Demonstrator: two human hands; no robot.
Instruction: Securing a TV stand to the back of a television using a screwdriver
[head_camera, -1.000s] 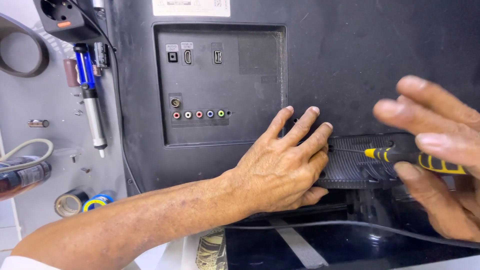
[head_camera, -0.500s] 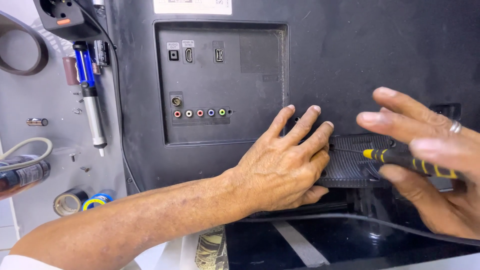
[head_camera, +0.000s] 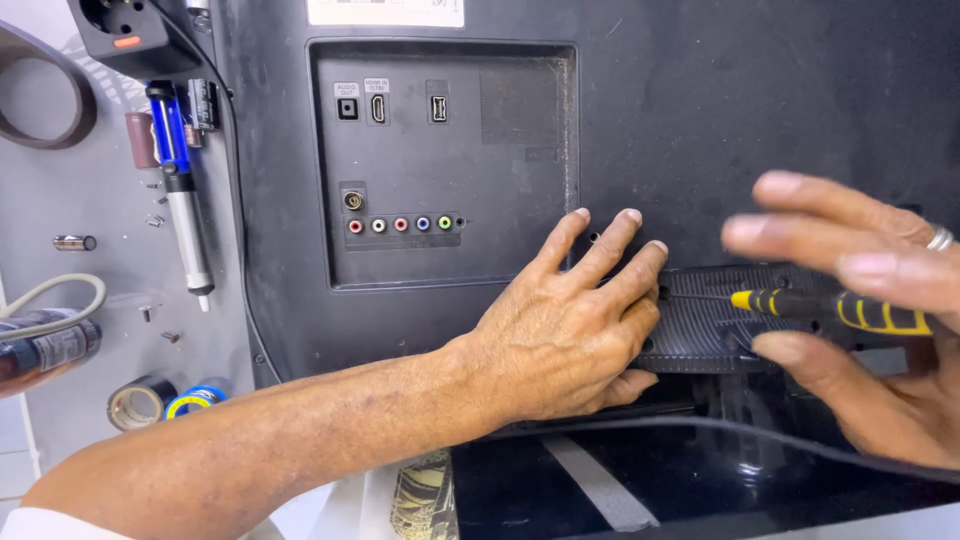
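Note:
A black flat-screen set (head_camera: 700, 110) lies back side up, with a recessed panel of ports (head_camera: 400, 222) at its middle. My left hand (head_camera: 570, 320) rests flat on the back cover, fingers spread, beside a ribbed black stand bracket (head_camera: 715, 330). My right hand (head_camera: 860, 310) holds a yellow-and-black screwdriver (head_camera: 850, 308) by its handle. The thin shaft points left, and its tip sits at the bracket's left end, close to my left fingertips. My right fingers are spread above the handle.
On the grey surface to the left lie a blue desoldering pump (head_camera: 180, 180), loose screws (head_camera: 160, 215), a spray can (head_camera: 45, 350) and two tape rolls (head_camera: 160, 400). A black cable (head_camera: 740, 432) runs across the glossy stand base below.
My right hand and the screwdriver have shifted slightly lower and left, bringing the tip closer to the bracket's left end. My left hand has stayed put.

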